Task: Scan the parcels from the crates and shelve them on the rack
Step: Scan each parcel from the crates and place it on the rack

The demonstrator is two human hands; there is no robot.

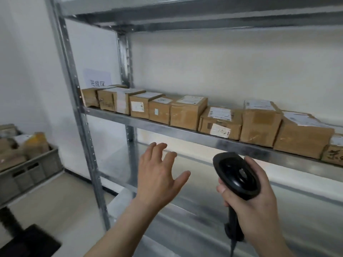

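1. White walls back a galvanised steel rack [185, 133], whose middle shelf carries a row of brown cardboard parcels [187, 113] set side by side from the left post to the right edge of view; a paper sign [97, 78] hangs on the wall behind the leftmost one.
2. More parcels lie heaped in a grey crate [29, 171] at the far left, well apart from both hands.
3. Left hand [157, 177] hangs in front of the rack below the loaded shelf, fingers spread and relaxed, holding nothing and touching nothing.
4. Right hand [256, 197] wraps its fingers round the handle of a black barcode scanner [235, 173], whose head tilts up and whose cable drops out of view.
5. Judged by their look, the parcels are small, stiff, taped cartons, probably light; the tape may be a little slick. One hand should manage each, taken across the two side faces, leaving the label face clear for the scanner.
6. The crate looks far from emptied, so much of the task remains.
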